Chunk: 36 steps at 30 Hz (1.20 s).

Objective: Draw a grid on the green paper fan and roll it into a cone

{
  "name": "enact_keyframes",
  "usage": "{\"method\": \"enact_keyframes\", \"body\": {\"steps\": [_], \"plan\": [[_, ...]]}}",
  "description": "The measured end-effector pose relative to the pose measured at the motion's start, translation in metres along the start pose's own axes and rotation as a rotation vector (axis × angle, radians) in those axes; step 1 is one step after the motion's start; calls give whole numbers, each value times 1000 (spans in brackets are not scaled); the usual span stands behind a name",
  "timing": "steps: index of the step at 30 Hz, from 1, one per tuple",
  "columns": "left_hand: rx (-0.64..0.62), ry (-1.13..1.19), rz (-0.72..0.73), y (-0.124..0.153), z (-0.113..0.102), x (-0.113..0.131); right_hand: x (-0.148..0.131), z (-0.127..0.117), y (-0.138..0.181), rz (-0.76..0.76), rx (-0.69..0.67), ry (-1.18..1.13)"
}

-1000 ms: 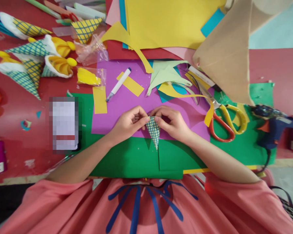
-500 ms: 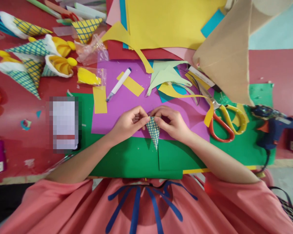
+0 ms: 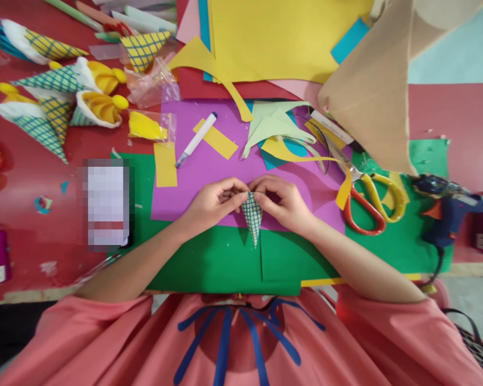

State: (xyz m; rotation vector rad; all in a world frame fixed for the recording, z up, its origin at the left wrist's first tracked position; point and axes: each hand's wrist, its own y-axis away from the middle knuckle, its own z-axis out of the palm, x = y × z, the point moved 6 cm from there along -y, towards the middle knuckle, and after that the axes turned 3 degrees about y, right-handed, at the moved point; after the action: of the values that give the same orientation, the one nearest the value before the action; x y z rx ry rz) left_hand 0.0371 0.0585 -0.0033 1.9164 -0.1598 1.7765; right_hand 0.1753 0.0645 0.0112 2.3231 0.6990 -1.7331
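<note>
A small paper cone [image 3: 253,217], pale with a dark blue-green grid, hangs point down between my two hands. My left hand [image 3: 217,201] pinches its upper left rim between thumb and fingers. On the other side, my right hand [image 3: 284,199] grips the upper right rim the same way. Both hands are above a purple sheet [image 3: 173,198], and the cone's tip reaches over the green sheet [image 3: 209,260] nearer my body. The inside of the cone is hidden from me.
Several finished cones [image 3: 40,131] lie at the left, near a blurred phone-like screen [image 3: 105,203]. A white marker [image 3: 196,139] and paper scraps [image 3: 279,128] are ahead. Scissors [image 3: 366,206], a blue glue gun [image 3: 451,214] and a large brown cone [image 3: 370,91] stand at the right.
The cone's tip has swung slightly to the left. The fingers of my left hand have shifted a little at the rim; my right hand stays in place.
</note>
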Motion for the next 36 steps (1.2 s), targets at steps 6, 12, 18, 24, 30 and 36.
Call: {"method": "enact_keyframes", "body": {"steps": [6,12,18,24,30,36], "plan": [[10,-39,-6,0,0,1,-1,0,0,-12,11,16],[26,-33,11,0,-1,-2,-1,0,0,-13,18,21],[130,2,78,0,-5,0,-1,-3,-1,-14,53,14],[473,87,266,2,-30,0,6,-8,4,52,131,-103],[479,188,249,1,-33,-11,-3,-6,5,-44,166,125],[401,218,217,2,-25,-15,-13,-18,6,-171,300,193]]}}
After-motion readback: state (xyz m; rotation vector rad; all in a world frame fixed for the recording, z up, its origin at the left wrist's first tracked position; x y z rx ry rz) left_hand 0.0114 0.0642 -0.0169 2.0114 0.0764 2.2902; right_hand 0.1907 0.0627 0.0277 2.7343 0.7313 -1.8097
